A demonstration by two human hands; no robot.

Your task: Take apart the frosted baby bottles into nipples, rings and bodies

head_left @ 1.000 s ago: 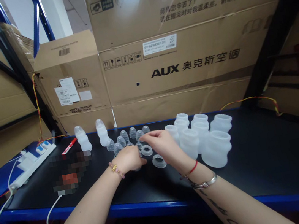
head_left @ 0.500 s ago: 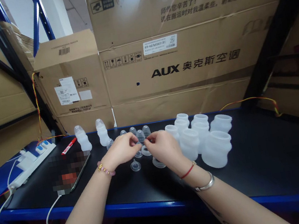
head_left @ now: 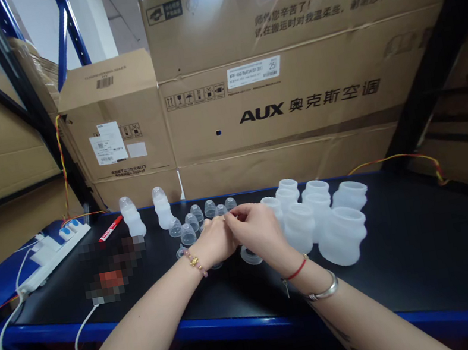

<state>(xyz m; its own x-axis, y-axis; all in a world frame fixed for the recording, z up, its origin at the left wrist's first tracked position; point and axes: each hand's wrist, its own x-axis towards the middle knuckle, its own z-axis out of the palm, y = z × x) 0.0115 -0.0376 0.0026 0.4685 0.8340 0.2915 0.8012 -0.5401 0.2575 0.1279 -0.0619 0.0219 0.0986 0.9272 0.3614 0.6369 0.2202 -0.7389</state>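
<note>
My left hand (head_left: 215,240) and my right hand (head_left: 258,230) meet over the middle of the black tabletop, fingers curled and touching. Whatever they pinch between them is hidden by the fingers. Just beyond and to the left stand several clear dome caps (head_left: 188,235). A clear nipple (head_left: 180,252) lies partly covered behind my left wrist. Below my right hand rests a translucent collar ring (head_left: 251,255). Several frosted, open-topped baby bottle bodies (head_left: 300,229) stand close on the right of my right hand.
Two capped baby bottles (head_left: 132,218) stand at the back left, near a red marker (head_left: 110,228). A blurred phone (head_left: 114,279) with a white cable and a power strip (head_left: 55,254) lie farther left. Large cardboard boxes (head_left: 282,142) wall off the back.
My left hand has moved right and closed up against my right hand, uncovering several dome caps behind it. The right hand has barely moved. The view has shifted slightly.
</note>
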